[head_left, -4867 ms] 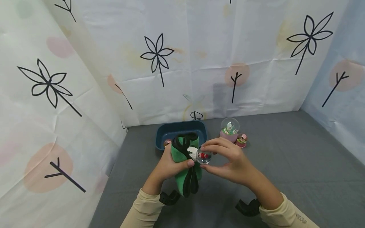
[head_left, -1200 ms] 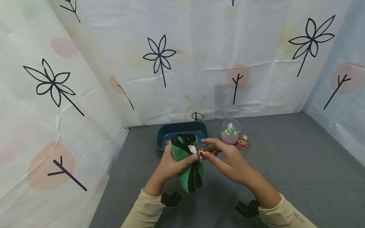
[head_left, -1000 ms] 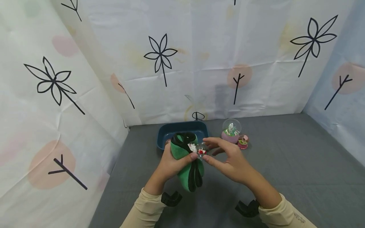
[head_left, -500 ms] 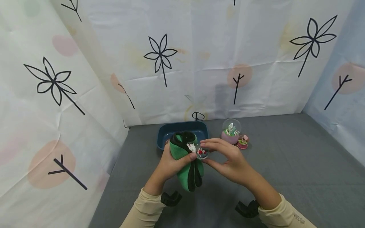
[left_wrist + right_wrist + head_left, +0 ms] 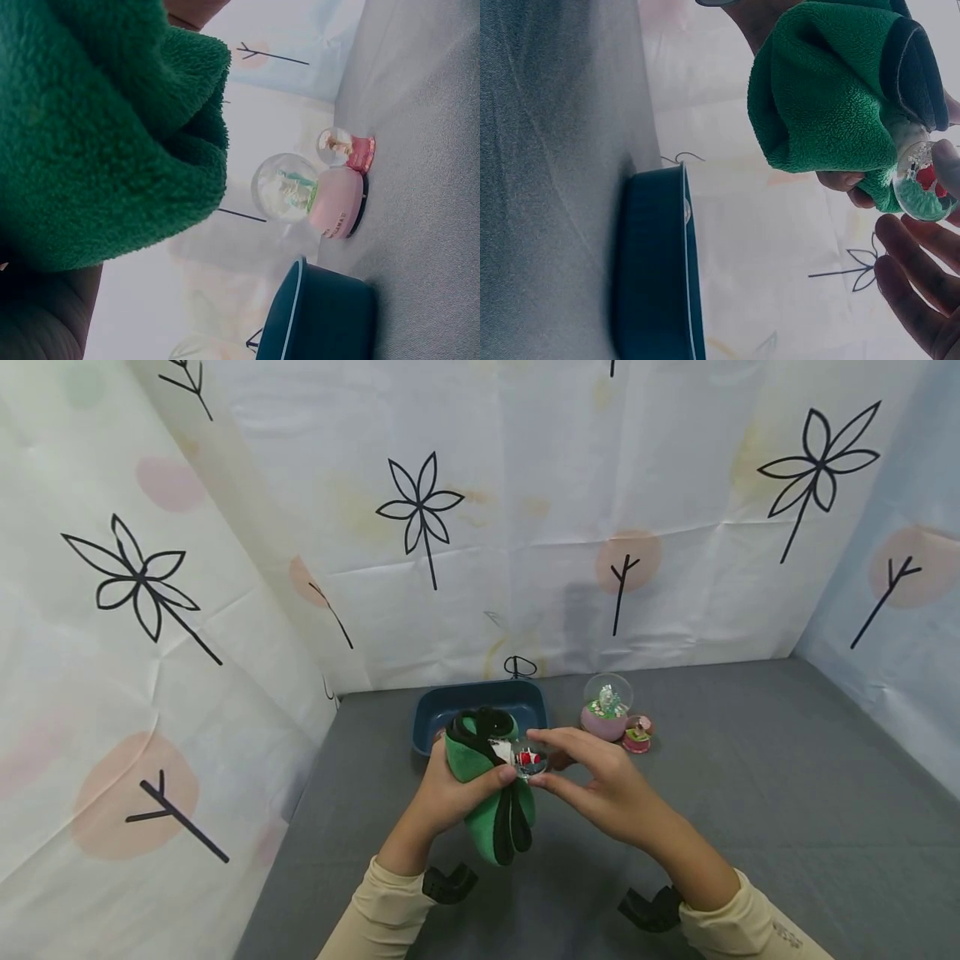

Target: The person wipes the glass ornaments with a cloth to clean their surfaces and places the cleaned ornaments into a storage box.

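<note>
A small snow globe (image 5: 533, 762) with a red figure inside lies sideways between the hands, its white base towards the left. Around that base my left hand (image 5: 448, 795) grips a folded green towel (image 5: 468, 760) with black edging, the thumb pressing near where base and glass meet. My right hand (image 5: 603, 777) holds the clear ball between thumb and fingers. In the right wrist view the glass ball (image 5: 921, 187) pokes out of the towel (image 5: 825, 97), some right fingers spread beside it. Towel (image 5: 112, 150) fills much of the left wrist view, hiding the globe there.
Behind the hands stands a blue tray (image 5: 431, 697), with a small item partly visible inside. To its right, a larger snow globe on a pink base (image 5: 603, 722) stands beside a small red-based globe (image 5: 637, 739). Patterned cloth walls (image 5: 525, 602) border the grey table (image 5: 750, 777).
The snow globe has turned about its axis in the towel while the right fingers shift around the glass. The left hand keeps its grip; the towel has moved only slightly.
</note>
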The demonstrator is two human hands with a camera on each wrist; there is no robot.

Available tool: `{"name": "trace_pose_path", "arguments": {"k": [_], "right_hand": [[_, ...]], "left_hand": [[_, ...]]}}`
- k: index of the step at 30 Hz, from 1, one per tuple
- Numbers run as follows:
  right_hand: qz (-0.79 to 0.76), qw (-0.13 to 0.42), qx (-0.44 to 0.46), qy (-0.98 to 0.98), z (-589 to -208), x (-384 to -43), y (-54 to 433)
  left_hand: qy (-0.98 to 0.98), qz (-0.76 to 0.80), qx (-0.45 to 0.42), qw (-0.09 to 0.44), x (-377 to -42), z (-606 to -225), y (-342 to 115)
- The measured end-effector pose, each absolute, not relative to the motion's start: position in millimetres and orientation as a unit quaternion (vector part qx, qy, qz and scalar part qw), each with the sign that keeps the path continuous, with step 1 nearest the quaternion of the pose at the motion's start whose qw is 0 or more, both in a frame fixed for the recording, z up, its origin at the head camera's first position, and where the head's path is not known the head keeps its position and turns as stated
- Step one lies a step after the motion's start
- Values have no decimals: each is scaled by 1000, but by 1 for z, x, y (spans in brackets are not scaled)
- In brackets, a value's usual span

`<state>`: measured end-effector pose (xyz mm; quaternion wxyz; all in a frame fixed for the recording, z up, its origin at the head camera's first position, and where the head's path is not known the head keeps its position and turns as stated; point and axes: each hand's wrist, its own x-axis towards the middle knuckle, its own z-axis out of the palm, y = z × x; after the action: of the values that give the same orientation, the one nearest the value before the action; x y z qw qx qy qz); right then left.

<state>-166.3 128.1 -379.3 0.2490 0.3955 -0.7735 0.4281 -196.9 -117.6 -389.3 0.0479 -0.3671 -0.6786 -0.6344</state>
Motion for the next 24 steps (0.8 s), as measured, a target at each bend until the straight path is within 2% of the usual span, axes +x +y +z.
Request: {"name": "trace_pose_path", "arguments": {"k": [16, 19, 24], "right_hand": [[452, 160, 320, -817, -375, -162, 128], [458, 167, 317, -814, -376, -162, 128], [471, 210, 360, -777, -378, -165, 127]], "left_hand": [[-692, -627, -356, 33, -195, -391, -118], [-690, -627, -360, 41, -196, -391, -118], [-684, -623, -373, 66, -198, -390, -118]]}}
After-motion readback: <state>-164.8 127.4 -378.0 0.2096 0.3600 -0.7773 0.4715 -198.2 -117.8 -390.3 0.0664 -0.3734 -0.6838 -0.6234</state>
